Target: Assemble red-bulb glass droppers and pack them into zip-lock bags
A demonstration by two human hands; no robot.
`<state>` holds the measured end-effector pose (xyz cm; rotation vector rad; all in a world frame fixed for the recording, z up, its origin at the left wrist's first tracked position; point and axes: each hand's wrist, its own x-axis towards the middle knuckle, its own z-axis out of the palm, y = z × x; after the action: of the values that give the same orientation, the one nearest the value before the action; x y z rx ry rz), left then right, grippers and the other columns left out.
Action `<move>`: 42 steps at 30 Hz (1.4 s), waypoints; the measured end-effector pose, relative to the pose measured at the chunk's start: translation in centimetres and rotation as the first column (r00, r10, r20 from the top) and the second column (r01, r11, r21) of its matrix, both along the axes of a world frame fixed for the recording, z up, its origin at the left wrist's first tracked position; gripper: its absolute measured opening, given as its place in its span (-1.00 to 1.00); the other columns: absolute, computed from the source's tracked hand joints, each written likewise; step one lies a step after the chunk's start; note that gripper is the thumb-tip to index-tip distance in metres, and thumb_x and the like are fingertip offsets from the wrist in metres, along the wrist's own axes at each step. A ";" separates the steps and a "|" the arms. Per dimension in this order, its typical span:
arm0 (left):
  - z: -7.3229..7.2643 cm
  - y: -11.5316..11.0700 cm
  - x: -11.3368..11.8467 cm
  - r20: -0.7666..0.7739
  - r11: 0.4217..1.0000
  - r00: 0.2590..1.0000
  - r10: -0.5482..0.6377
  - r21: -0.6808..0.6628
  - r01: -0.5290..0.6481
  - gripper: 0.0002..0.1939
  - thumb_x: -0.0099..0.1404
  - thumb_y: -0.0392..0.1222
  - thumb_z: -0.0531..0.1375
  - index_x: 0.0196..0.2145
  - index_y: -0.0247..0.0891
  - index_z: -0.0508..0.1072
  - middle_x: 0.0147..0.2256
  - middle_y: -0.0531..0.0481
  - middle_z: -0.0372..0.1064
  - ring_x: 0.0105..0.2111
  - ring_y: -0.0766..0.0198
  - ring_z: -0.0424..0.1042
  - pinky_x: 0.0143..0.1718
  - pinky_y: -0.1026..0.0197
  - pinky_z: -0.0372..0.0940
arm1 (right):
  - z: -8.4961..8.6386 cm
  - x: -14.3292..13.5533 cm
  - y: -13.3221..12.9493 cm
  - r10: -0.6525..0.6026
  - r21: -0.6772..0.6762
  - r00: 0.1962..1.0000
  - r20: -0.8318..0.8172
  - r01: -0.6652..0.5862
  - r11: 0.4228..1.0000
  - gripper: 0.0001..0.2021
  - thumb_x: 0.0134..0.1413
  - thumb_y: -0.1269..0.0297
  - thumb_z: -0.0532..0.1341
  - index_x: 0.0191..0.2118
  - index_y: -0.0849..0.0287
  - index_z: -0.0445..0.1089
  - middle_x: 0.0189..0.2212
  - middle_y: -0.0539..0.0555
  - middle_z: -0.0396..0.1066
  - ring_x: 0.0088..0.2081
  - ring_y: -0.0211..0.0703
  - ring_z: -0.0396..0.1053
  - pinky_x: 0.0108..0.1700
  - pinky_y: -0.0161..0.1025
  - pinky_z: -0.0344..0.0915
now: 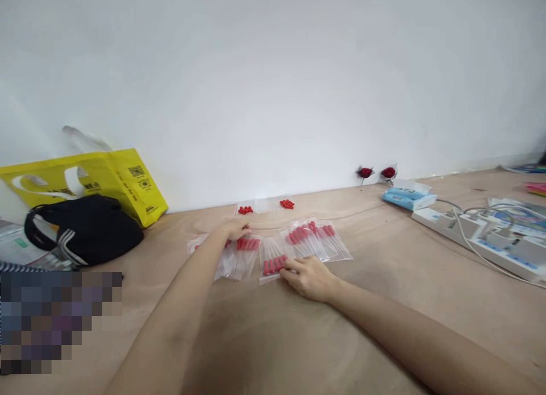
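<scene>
My left hand [238,229] reaches over the left group of clear plastic bags, its visible fingers partly stretched out near a bag of red-tipped sticks [248,244]. I see nothing held in it, though the forearm hides part of that group. Pressed together at the right edge of the nearest clear bag [268,250] are the fingers of my right hand [309,278]. That bag's red tips point toward me. Just beyond lie overlapping bags of similar sticks [315,244], red ends away from me.
Two more bags with red pieces [245,210] lie by the wall. A yellow bag [140,184] and a black bag [98,230] stand left. On the right are a blue tissue pack [409,198], a power strip [482,244] with cables, and two dark red flowers [388,172].
</scene>
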<state>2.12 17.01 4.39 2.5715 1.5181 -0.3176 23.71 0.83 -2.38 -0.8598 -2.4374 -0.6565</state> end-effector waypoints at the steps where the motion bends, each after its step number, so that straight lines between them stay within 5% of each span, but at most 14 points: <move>1: 0.1 0.1 -0.1 -0.002 1.000 1.000 0.009 -0.025 -0.009 -0.72 0.27 -0.18 0.07 -0.07 -0.32 0.27 -0.10 -0.10 0.26 -0.20 0.18 0.34 -0.22 0.05 0.30 | 0.0 0.0 0.0 -0.004 0.000 1.000 -0.001 0.004 1.000 -0.83 0.10 0.42 0.00 -0.41 0.20 0.31 -0.46 0.00 0.30 -0.54 -0.34 0.18 -0.58 -0.31 -0.13; 8: 0.8 0.8 -0.6 -0.001 0.988 1.000 0.026 -0.151 -0.026 -0.72 0.27 -0.17 0.08 -0.08 -0.33 0.28 -0.12 -0.08 0.27 -0.21 0.17 0.35 -0.23 0.05 0.30 | 0.0 0.2 -0.1 -0.036 -0.017 0.999 -0.009 0.036 0.999 -0.84 0.08 0.42 0.01 -0.37 0.20 0.32 -0.44 0.01 0.32 -0.56 -0.34 0.19 -0.60 -0.30 -0.16; 12: 1.6 0.1 -0.7 0.097 0.995 0.995 -0.028 -0.096 0.037 -0.82 0.22 -0.16 0.11 -0.32 -0.36 0.36 -0.34 0.01 0.35 -0.32 0.22 0.35 -0.30 0.19 0.28 | 0.1 0.2 -0.2 -0.050 -0.049 0.999 -0.007 0.050 0.998 -0.82 0.08 0.42 0.00 -0.33 0.19 0.33 -0.37 0.03 0.34 -0.53 -0.34 0.21 -0.60 -0.30 -0.14; 18: 5.9 -4.2 -2.4 0.304 0.993 0.946 -0.108 0.082 0.087 -0.77 0.18 -0.04 0.00 -0.45 -0.26 0.22 -0.52 0.10 0.25 -0.48 0.30 0.28 -0.45 0.30 0.19 | 0.6 -0.6 0.2 -0.132 -0.182 0.991 0.026 0.135 0.974 -0.81 0.10 0.39 -0.01 -0.34 0.17 0.35 -0.37 0.03 0.36 -0.48 -0.32 0.23 -0.54 -0.33 -0.05; 24: 9.4 -9.4 -3.0 0.536 0.934 0.822 -0.194 0.357 -0.011 -0.78 0.11 -0.02 0.06 -0.39 -0.22 0.22 -0.47 0.07 0.34 -0.45 0.29 0.35 -0.42 0.29 0.25 | 1.5 -2.5 2.4 -0.223 -0.304 0.975 0.014 0.217 0.928 -0.78 0.10 0.40 -0.02 -0.35 0.19 0.37 -0.34 0.11 0.36 -0.37 -0.23 0.29 -0.46 -0.34 0.07; 29: 6.5 -12.2 -1.3 0.505 0.751 0.805 -0.312 0.650 -0.116 -0.89 0.18 -0.16 0.05 -0.36 -0.22 0.30 -0.46 0.05 0.40 -0.47 0.28 0.39 -0.43 0.28 0.28 | 1.6 -2.5 2.3 -0.261 -0.333 0.943 -0.209 0.182 0.925 -0.75 0.10 0.21 0.02 -0.17 0.17 0.31 -0.33 0.10 0.35 -0.33 -0.18 0.30 -0.38 -0.32 0.16; 33: 2.7 -14.2 0.5 0.222 0.415 0.696 -0.683 0.902 0.120 -0.83 0.24 -0.33 -0.02 -0.41 -0.25 0.34 -0.49 -0.01 0.40 -0.44 0.25 0.39 -0.39 0.23 0.30 | 0.9 -1.0 0.2 -0.196 -0.355 0.763 -0.616 -0.047 0.934 -0.54 -0.03 0.15 0.15 -0.01 0.22 0.13 -0.31 0.10 0.30 -0.47 -0.29 0.25 -0.41 -0.32 0.23; 35: 1.3 -15.6 1.3 0.119 0.311 0.618 -0.777 0.927 0.212 -0.83 0.25 -0.38 -0.02 -0.39 -0.25 0.33 -0.48 -0.02 0.41 -0.42 0.27 0.40 -0.38 0.24 0.32 | 0.5 -0.3 -0.9 -0.129 -0.357 0.730 -0.671 -0.166 0.919 -0.51 -0.07 0.18 0.19 0.00 0.19 0.10 -0.26 0.11 0.28 -0.55 -0.36 0.19 -0.48 -0.35 0.23; 39: -0.8 -18.4 2.7 0.038 0.218 0.474 -0.880 0.918 0.331 -0.82 0.27 -0.42 -0.03 -0.38 -0.26 0.32 -0.43 -0.02 0.45 -0.38 0.29 0.43 -0.35 0.23 0.36 | 0.0 0.8 -2.8 0.010 -0.279 0.769 -0.639 -0.244 0.929 -0.59 -0.09 0.30 0.18 -0.05 0.15 0.18 -0.24 0.11 0.28 -0.40 -0.28 0.28 -0.41 -0.34 0.25; 42: -2.5 -19.6 3.1 0.087 0.247 0.422 -0.902 0.907 0.341 -0.82 0.27 -0.43 -0.03 -0.37 -0.27 0.32 -0.45 0.00 0.45 -0.42 0.31 0.44 -0.37 0.26 0.37 | -0.1 1.4 -3.8 0.097 -0.205 0.856 -0.507 -0.229 0.951 -0.71 -0.09 0.34 0.16 -0.15 0.15 0.29 -0.31 0.09 0.32 -0.35 -0.24 0.31 -0.39 -0.34 0.23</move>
<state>5.19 -2.57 1.91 3.2640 0.0709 1.4128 25.10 -2.96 -2.53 -0.7853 -2.1116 -0.0323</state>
